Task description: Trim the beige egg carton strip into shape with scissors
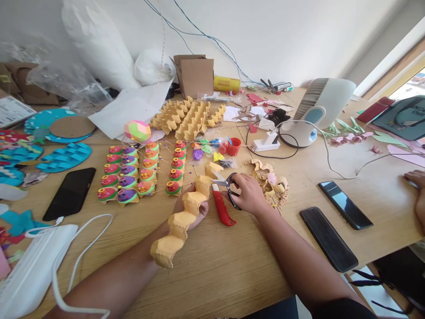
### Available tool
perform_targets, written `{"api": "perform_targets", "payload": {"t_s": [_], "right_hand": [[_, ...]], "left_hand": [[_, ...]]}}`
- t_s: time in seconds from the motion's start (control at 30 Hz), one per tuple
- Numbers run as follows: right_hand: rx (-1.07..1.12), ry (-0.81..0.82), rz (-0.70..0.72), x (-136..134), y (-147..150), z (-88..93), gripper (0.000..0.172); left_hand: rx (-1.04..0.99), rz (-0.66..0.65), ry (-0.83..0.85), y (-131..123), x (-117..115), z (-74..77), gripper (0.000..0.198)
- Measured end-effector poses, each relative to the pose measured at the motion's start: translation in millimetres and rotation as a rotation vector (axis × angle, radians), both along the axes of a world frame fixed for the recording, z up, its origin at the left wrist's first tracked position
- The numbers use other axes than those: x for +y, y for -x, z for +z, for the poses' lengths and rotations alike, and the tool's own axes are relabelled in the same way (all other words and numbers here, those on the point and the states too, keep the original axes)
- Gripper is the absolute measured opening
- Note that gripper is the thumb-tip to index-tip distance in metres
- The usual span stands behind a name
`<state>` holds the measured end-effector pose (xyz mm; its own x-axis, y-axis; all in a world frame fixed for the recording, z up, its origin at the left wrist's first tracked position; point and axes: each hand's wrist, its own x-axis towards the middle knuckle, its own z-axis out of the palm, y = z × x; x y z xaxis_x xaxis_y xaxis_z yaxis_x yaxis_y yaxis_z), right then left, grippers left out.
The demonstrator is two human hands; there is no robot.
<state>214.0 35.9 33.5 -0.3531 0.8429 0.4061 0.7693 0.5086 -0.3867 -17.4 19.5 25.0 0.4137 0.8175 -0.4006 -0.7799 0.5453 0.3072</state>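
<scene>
A strip of yellow egg carton is held up at the centre by my left hand, whose fingers are wrapped round its underside. My right hand grips black-handled scissors, and their blades are at the far end of the strip, by its last cup. A red utility knife lies on the table between my hands. Carton scraps and crumbs are just right of my right hand.
Decorated carton cups stand in rows at left, with yellow egg trays behind. Phones, a power strip, a white fan and cables are at right. Another person's hand rests at the right edge. A phone lies left.
</scene>
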Motion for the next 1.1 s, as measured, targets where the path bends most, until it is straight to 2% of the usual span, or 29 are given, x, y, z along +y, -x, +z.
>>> {"api": "perform_targets", "payload": {"t_s": [0.17, 0.27, 0.43, 0.57, 0.7, 0.8, 0.97, 1.1], "right_hand": [[-0.020, 0.017, -0.029, 4.3, 0.3, -4.9, 0.027], [0.056, 0.047, -0.050, 6.2, 1.0, -9.0, 0.024], [0.347, 0.193, -0.011, 2.6, 7.8, -10.7, 0.030], [0.629, 0.373, 0.133, -4.0, 15.8, -7.8, 0.030], [0.861, 0.599, 0.252, -9.1, 22.4, -3.0, 0.039], [0.926, 0.697, 0.261, -11.2, 26.1, 2.0, 0.045], [0.983, 0.754, 0.255, -13.7, 30.9, 7.1, 0.047], [1.001, 0.741, 0.197, -13.4, 31.9, 4.7, 0.049]], "left_hand": [[0.053, -0.027, -0.063, 2.4, 1.6, -2.2, 0.010], [0.081, -0.069, -0.079, 3.3, 2.2, -3.7, 0.005], [0.150, -0.102, -0.089, 2.2, 3.7, -6.4, 0.016], [0.178, -0.094, -0.123, -1.0, 3.3, -11.2, 0.018], [0.172, -0.191, -0.219, -6.1, 0.6, -13.3, 0.022], [0.174, -0.217, -0.288, -10.1, -1.7, -11.4, 0.032], [0.244, -0.167, -0.333, -13.0, -5.1, -6.1, 0.026], [0.218, -0.145, -0.302, -13.8, -6.8, -4.0, 0.023]]}}
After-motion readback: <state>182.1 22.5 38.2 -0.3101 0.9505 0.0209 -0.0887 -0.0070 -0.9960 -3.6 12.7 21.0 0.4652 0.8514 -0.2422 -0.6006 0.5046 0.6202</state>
